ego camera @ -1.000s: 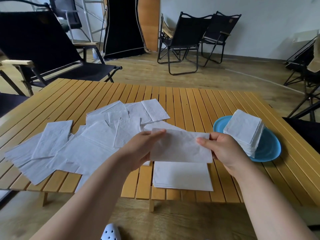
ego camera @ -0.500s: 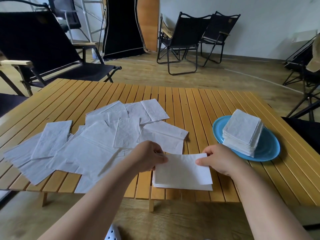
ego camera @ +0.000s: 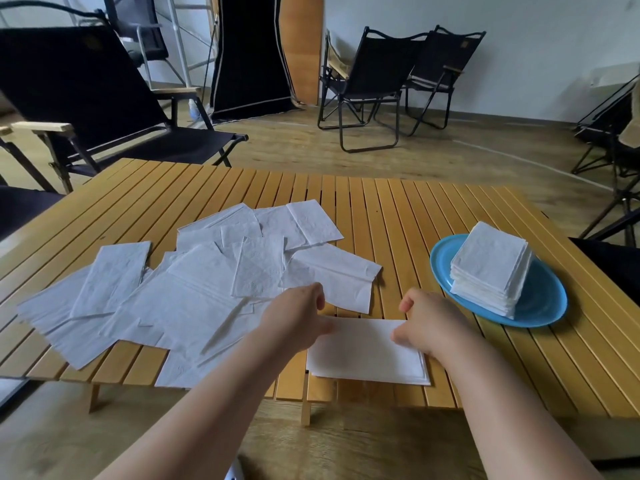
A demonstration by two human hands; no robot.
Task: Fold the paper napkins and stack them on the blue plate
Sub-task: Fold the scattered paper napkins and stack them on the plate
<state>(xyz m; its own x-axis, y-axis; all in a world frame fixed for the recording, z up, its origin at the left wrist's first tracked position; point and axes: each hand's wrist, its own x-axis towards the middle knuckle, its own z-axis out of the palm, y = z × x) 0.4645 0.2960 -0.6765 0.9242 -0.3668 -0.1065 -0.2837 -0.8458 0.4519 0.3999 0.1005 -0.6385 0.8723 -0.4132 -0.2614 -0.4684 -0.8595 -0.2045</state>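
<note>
A white napkin (ego camera: 367, 351), folded in half, lies flat near the table's front edge. My left hand (ego camera: 294, 315) pinches its far left corner with curled fingers. My right hand (ego camera: 424, 320) pinches its far right corner in the same way. To the right stands the blue plate (ego camera: 547, 303), carrying a tall stack of folded napkins (ego camera: 490, 270). Several loose unfolded napkins (ego camera: 180, 289) lie scattered and overlapping across the left half of the slatted wooden table (ego camera: 398, 216).
Black folding chairs stand around: one behind the table's left corner (ego camera: 93, 95), two farther back (ego camera: 374, 81), others at the right edge. The table's front edge runs just below the napkin. Bare slats lie between the pile and the plate.
Both hands brought the napkin's raised far half down onto its near half, so it now lies folded flat. The hands sank to the table with it.
</note>
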